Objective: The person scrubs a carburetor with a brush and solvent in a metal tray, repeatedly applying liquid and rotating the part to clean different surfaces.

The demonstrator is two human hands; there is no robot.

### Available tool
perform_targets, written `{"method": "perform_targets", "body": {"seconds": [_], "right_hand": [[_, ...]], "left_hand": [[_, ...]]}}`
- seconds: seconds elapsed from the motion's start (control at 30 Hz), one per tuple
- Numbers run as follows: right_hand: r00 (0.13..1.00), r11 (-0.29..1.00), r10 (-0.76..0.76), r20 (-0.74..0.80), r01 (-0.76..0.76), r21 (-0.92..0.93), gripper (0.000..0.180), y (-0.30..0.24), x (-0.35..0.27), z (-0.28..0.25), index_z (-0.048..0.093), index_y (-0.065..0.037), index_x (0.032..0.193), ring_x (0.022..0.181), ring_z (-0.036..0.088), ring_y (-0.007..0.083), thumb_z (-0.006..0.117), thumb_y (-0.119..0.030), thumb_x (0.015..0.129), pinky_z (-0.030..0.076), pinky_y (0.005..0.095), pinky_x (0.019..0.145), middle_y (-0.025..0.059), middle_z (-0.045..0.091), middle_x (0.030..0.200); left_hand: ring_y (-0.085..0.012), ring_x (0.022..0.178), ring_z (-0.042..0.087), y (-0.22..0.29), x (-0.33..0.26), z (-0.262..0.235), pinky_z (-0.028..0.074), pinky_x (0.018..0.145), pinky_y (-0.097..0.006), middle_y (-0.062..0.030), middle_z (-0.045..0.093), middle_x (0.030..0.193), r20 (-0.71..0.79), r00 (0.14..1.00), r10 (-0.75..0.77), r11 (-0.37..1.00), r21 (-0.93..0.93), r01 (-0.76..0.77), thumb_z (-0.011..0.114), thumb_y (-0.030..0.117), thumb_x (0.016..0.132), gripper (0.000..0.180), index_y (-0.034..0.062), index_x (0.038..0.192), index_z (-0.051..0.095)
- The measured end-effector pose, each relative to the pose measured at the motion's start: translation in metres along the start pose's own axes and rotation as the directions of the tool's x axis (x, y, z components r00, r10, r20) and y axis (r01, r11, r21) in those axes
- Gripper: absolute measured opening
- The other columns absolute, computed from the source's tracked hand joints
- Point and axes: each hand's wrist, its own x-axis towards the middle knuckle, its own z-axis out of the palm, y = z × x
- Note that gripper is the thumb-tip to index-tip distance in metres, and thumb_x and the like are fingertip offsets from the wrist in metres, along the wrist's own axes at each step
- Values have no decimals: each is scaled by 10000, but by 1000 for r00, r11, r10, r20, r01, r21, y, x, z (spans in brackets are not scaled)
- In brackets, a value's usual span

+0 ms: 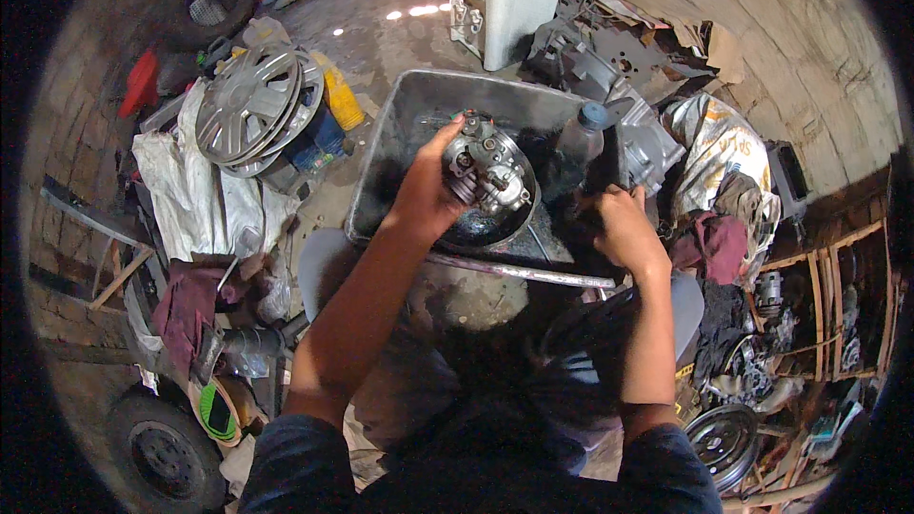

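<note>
My left hand (427, 192) grips a silvery metal machine part (487, 164) with bolts and round fittings, thumb along its upper left side. The part is held above a round metal bowl (522, 225) with dark, wet-looking contents, inside a black plastic tub (373, 169). At the tub's right side, my right hand (628, 236) is closed, its fingers curled near the rim. Whatever is in those fingers blends into the dark background, and I cannot make it out. A clear plastic bottle with a blue cap (592, 116) stands in the tub, just beyond my right hand.
Beyond the tub stands a white plastic tank (505, 2). Metal housings (649, 145) and a white sack (716, 138) crowd the right side. Stacked wheel covers (249, 107) and a yellow bottle (339, 95) lie at left. A tyred wheel (164, 457) is at lower left.
</note>
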Motion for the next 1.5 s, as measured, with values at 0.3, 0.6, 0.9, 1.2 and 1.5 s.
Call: {"method": "perform_targets", "body": {"seconds": [0.3, 0.6, 0.9, 1.2, 1.5], "right_hand": [[995, 994, 28, -97, -17, 112, 468, 2, 5, -3, 675, -14, 1203, 1142, 624, 408, 790, -70, 753, 423, 500, 1058, 221, 694, 1166], [848, 800, 231, -476, 113, 589, 883, 0, 41, -9, 453, 17, 1455, 1235, 625, 410, 912, -291, 766, 486, 454, 1046, 288, 632, 1329], [853, 757, 327, -408, 22, 653, 753, -2, 56, 4, 579, 75, 1323, 1005, 700, 267, 918, -304, 767, 531, 386, 914, 231, 718, 1140], [435, 698, 496, -752, 316, 643, 457, -6, -10, -60, 611, 23, 1303, 1093, 608, 215, 723, -288, 987, 484, 347, 955, 124, 668, 1153], [1000, 949, 28, 8, -29, 315, 566, -61, -45, -100, 647, 88, 1219, 1027, 696, 447, 763, -369, 906, 532, 467, 919, 341, 699, 1015]], "left_hand": [[-239, 1054, 708, 4, 5, 3, 596, 813, -499, -68, 683, 1236, -66, 983, -171, 985, -20, 170, 621, 428, 1012, 412, 159, 1321, 573], [-188, 829, 730, 11, -3, 15, 616, 626, -369, -61, 685, 1023, -130, 991, 2, 995, 95, 10, 721, 360, 955, 398, 124, 1225, 550], [-180, 871, 719, 6, 5, -4, 597, 649, -372, -56, 687, 1031, -65, 995, 73, 993, 102, -66, 735, 309, 943, 379, 118, 1212, 547], [-238, 949, 718, 5, 12, -9, 622, 714, -466, -102, 664, 1134, -73, 995, 66, 984, -163, -77, 739, 192, 940, 465, 193, 1328, 482], [-220, 966, 693, 3, 12, -12, 592, 670, -427, -88, 653, 1160, -109, 987, 118, 988, -84, -128, 756, 116, 910, 536, 194, 1376, 503]]}}
